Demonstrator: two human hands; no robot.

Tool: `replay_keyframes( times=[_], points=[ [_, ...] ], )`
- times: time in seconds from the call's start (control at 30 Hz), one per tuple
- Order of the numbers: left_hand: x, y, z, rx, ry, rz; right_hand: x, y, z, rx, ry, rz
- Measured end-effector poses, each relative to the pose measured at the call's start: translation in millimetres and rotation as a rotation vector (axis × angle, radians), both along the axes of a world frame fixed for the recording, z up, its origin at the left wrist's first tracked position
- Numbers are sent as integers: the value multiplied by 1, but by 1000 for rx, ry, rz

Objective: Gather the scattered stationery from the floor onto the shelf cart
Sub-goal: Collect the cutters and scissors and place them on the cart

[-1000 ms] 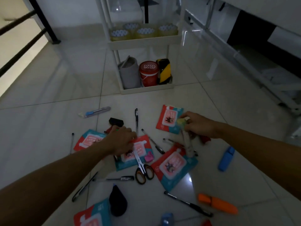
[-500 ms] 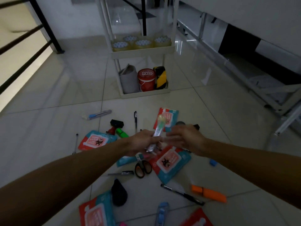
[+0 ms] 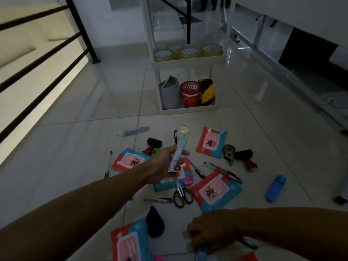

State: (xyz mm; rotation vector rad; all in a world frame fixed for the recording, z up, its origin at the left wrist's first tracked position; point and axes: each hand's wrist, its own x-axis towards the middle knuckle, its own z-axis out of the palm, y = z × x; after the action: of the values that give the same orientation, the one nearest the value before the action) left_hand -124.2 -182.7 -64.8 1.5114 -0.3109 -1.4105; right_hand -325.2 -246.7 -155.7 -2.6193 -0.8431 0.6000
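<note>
My left hand (image 3: 165, 163) is shut on a long clear packet (image 3: 179, 147) and holds it up over the pile. My right hand (image 3: 212, 230) is low at the front, fingers curled over a blue item (image 3: 201, 251); whether it grips it is unclear. Scattered on the tiles are red-and-teal card packets (image 3: 216, 191), scissors (image 3: 181, 196), pens (image 3: 224, 171), a blue highlighter (image 3: 275, 188), a box cutter (image 3: 134, 131) and stamps (image 3: 244, 157). The white shelf cart (image 3: 188, 62) stands beyond the pile.
The cart's middle tray holds tape rolls (image 3: 186, 51); its bottom tray holds a grey pouch (image 3: 169, 93), a red tub (image 3: 189, 95) and striped tape (image 3: 206, 91). A black railing (image 3: 37, 72) runs along the left. A metal frame (image 3: 320, 110) lines the right.
The clear packet passed from my right hand to my left hand. My right hand then dropped down to the blue item at the front. The view tilted up slightly.
</note>
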Motion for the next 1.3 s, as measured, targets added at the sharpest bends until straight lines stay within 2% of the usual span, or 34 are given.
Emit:
replay_keyframes(
  times=[0.13, 0.27, 0.47, 0.67, 0.77, 0.9, 1.0, 1.07, 1.3],
  points=[
    [2, -1, -2, -37, 12, 61, 5, -5, 7, 12, 27, 6],
    [7, -2, -4, -69, -50, 67, -3, -31, 24, -3, -23, -100],
    [10, -7, -2, -59, -378, 36, -33, -83, 52, -77, -227, -376],
    [9, -17, -6, -90, -508, -280, -44, -119, 84, -82, -407, -640],
    [-7, -24, -5, -79, -470, -352, -44, -127, 100, -39, -506, -754],
    [-30, -33, 6, -73, -395, -377, -38, -130, 114, -29, -611, -790],
    [-40, -34, 15, -78, -188, -332, -33, -131, 121, -80, -627, -784],
    [-40, -32, 19, -69, -114, -347, -32, -130, 123, -95, -631, -797],
    [-31, -18, 29, -23, -140, -469, -15, -111, 128, -152, -627, -707]
  ],
)
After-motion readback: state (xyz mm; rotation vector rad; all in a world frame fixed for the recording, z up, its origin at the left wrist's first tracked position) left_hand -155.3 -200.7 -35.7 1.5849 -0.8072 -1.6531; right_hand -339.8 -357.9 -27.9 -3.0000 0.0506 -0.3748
